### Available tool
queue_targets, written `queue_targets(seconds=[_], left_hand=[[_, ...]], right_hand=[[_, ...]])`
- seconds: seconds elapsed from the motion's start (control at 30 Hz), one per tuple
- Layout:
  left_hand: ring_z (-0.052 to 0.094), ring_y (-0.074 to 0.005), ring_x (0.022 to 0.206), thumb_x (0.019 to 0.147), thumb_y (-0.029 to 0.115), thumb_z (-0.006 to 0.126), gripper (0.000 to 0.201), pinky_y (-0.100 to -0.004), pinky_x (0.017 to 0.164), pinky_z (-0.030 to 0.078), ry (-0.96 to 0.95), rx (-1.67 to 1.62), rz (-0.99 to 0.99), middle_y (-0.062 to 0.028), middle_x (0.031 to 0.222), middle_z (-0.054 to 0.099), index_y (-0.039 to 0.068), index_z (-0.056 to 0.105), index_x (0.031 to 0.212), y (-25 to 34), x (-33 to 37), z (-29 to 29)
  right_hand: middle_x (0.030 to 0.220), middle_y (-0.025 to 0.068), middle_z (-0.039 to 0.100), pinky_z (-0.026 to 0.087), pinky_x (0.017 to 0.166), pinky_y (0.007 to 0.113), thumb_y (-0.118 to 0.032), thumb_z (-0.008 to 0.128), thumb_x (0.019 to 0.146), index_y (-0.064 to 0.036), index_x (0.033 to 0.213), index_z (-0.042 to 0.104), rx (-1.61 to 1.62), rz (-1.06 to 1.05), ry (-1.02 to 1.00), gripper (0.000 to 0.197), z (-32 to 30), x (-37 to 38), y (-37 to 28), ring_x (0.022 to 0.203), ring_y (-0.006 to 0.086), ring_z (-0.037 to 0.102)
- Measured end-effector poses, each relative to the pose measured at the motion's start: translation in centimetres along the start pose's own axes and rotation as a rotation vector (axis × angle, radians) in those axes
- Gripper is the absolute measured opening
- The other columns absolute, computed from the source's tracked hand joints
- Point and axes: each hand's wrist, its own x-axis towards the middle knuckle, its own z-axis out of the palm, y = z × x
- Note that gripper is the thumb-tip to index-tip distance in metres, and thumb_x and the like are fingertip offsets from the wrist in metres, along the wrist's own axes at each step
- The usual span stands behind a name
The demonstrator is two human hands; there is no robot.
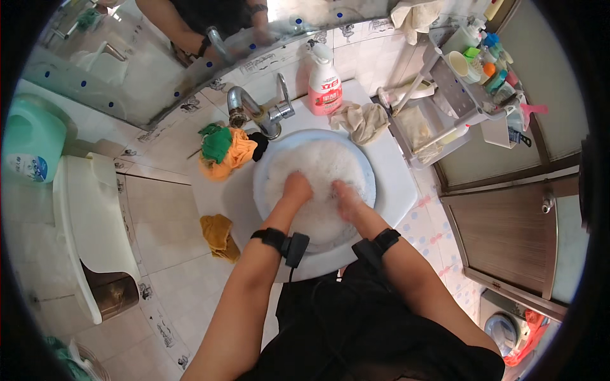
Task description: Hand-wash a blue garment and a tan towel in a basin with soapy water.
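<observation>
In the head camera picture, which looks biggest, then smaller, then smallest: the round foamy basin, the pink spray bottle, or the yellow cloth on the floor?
1. Round white foam-filled basin, by far.
2. Pink-and-white spray bottle.
3. Crumpled yellow cloth on the floor. It looks close to the bottle in size and lies farther from the camera, so that order is unsure.

A chrome faucet (257,109) stands at twelve o'clock. An orange and green cloth bundle (223,151) lies at ten o'clock. A pink spray bottle (325,81) stands at one o'clock beside a crumpled beige rag (363,120). A yellow cloth (219,236) lies on the floor at eight o'clock.
</observation>
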Motion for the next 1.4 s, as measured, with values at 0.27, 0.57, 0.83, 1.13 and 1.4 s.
queue_targets(seconds=[0.27, 0.57, 0.83, 1.13, 1.4], left_hand=[[0.053, -0.0379, 0.089, 0.074, 0.017, 0.056, 0.029, -0.0405, 0.084, 0.04, 0.736, -0.341, 0.267, -0.0217, 0.094, 0.058, 0.002, 0.058, 0.099, 10.4, -7.9, -7.8], [0.052, -0.0375, 0.086, 0.08, 0.018, 0.051, 0.025, -0.0408, 0.075, 0.043, 0.54, -0.612, 0.139, -0.0199, 0.097, 0.056, -0.002, 0.057, 0.094, 7.1, -5.0, -5.2], [0.044, -0.0418, 0.103, 0.075, 0.017, 0.056, 0.038, -0.0439, 0.088, 0.036, 0.458, -0.348, 0.076, -0.0256, 0.106, 0.051, 0.003, 0.051, 0.111, 1.1, -4.1, -3.7], [0.051, -0.0322, 0.104, 0.066, 0.015, 0.064, 0.045, -0.038, 0.09, 0.039, -0.345, 0.043, -0.143, -0.02, 0.11, 0.054, 0.004, 0.054, 0.108, 1.9, -0.1, -2.5], [0.049, -0.0374, 0.095, 0.067, 0.016, 0.065, 0.034, -0.0405, 0.084, 0.04, 0.496, -0.574, 0.337, -0.0187, 0.101, 0.055, 0.005, 0.058, 0.098, 8.7, -8.2, -8.5]], right_hand=[[0.11, 0.0109, 0.054, 0.041, 0.089, 0.037, -0.033, 0.035, 0.092, -0.0047, 0.117, 0.046, 0.409, -0.256, -0.743, 0.039, -1.5, 4.2, 1.2, 0.1, 0.0243, 0.051], [0.103, 0.0082, 0.057, 0.046, 0.078, 0.036, -0.031, 0.038, 0.091, -0.006, 0.103, 0.054, 0.421, 0.076, -0.19, 0.032, 2.6, -2.5, -1.6, 0.091, 0.0191, 0.055], [0.094, 0.0047, 0.056, 0.044, 0.078, 0.035, -0.017, 0.047, 0.085, -0.0087, 0.099, 0.055, 0.157, -0.162, -0.201, 0.017, -0.9, -1.8, -1.7, 0.09, 0.0163, 0.052], [0.122, 0.0135, 0.043, 0.037, 0.089, 0.04, -0.028, 0.052, 0.082, -0.0087, 0.122, 0.04, -0.135, -0.107, 0.13, 0.046, -0.6, 1.7, 1.2, 0.111, 0.0265, 0.042], [0.115, 0.012, 0.052, 0.038, 0.092, 0.04, -0.047, 0.031, 0.09, -0.0083, 0.122, 0.042, 0.584, 0.177, -0.602, 0.052, -0.5, 1.8, -1.2, 0.111, 0.0249, 0.046]])
